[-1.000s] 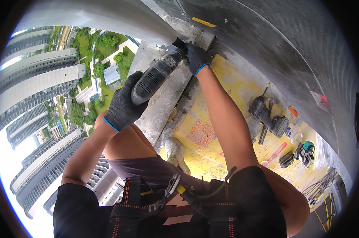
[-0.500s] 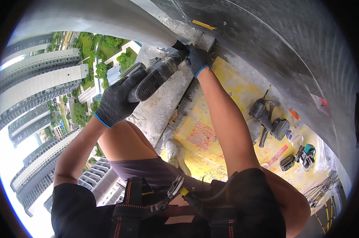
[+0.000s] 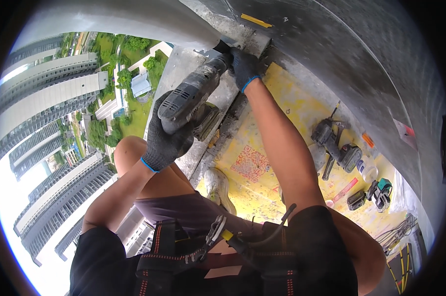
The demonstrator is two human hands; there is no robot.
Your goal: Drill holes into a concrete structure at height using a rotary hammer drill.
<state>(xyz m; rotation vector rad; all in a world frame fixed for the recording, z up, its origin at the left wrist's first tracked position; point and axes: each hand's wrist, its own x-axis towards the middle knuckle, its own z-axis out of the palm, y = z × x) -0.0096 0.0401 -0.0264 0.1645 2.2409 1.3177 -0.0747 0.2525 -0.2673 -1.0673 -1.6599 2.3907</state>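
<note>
A dusty dark grey cordless power tool (image 3: 196, 91) with vent slots is held in both my hands, its front end pointing to the far side. Round its rear grip my left hand (image 3: 166, 140) is closed, in a dark glove with a blue cuff. At the tool's front, beside the smooth grey column (image 3: 134, 22), my right hand (image 3: 245, 69) in the same kind of glove is closed; its fingers are partly hidden. The battery pack (image 3: 206, 121) hangs from the tool's right side. Whether the tip touches the concrete, I cannot tell.
An open drop with towers (image 3: 50, 93) lies left of the concrete ledge (image 3: 183, 64). On the yellow stained board (image 3: 287, 113) at right lie a cordless drill (image 3: 334, 143), a hammer (image 3: 329, 165), a battery (image 3: 356, 201) and a teal-black tool (image 3: 380, 194). A curved dark wall (image 3: 371, 84) rises behind.
The tool has rolled over, bringing its battery pack round to the right side. My left hand has shifted right and nearer to me with the rear grip; my right hand stays at the front.
</note>
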